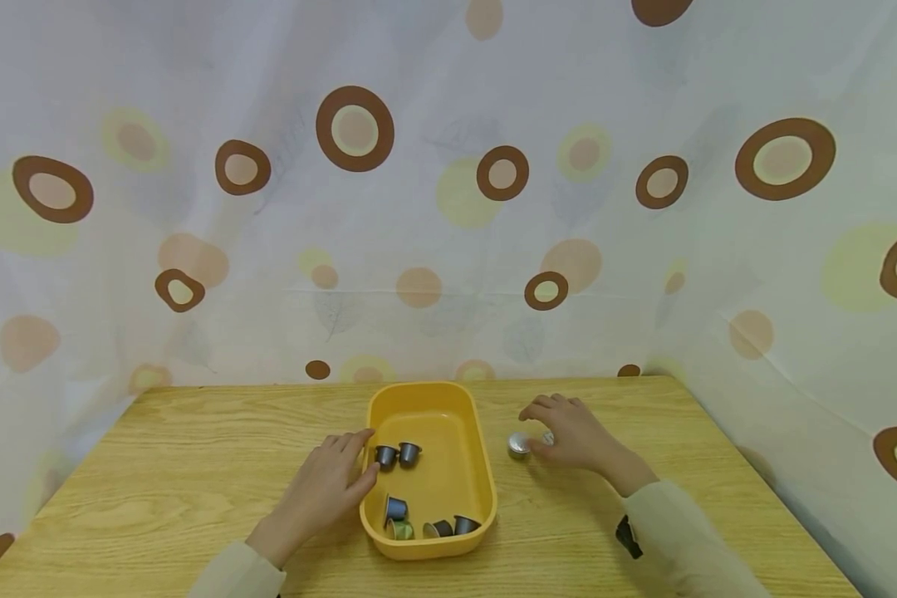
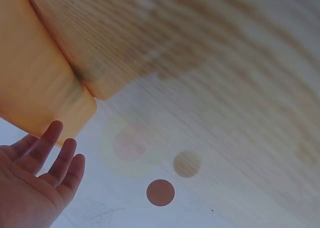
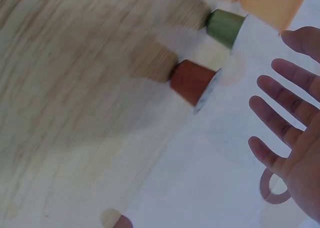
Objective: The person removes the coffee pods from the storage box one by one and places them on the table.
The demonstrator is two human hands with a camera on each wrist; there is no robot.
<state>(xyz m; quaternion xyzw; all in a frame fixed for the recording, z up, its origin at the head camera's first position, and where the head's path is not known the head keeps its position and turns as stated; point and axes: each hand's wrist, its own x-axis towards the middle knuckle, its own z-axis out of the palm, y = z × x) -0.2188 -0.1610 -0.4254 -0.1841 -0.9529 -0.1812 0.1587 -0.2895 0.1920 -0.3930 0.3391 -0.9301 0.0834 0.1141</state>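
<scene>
A yellow tray [image 1: 437, 465] stands on the table with several coffee capsules inside: two dark ones [image 1: 409, 454] by its left wall, others, including a blue one [image 1: 396, 508] and a green one [image 1: 399, 530], near its front. My left hand [image 1: 321, 482] is at the tray's left rim, fingers extended and holding nothing. Over the table right of the tray, my right hand [image 1: 579, 436] is spread above two more capsules standing lid up. In the right wrist view these are a green capsule [image 3: 226, 27] and a reddish-brown capsule [image 3: 194, 82], both apart from the fingers.
The wooden table [image 1: 217, 465] extends on both sides of the tray. A white curtain [image 1: 419, 208] with brown and pastel circles hangs behind the table and along its sides.
</scene>
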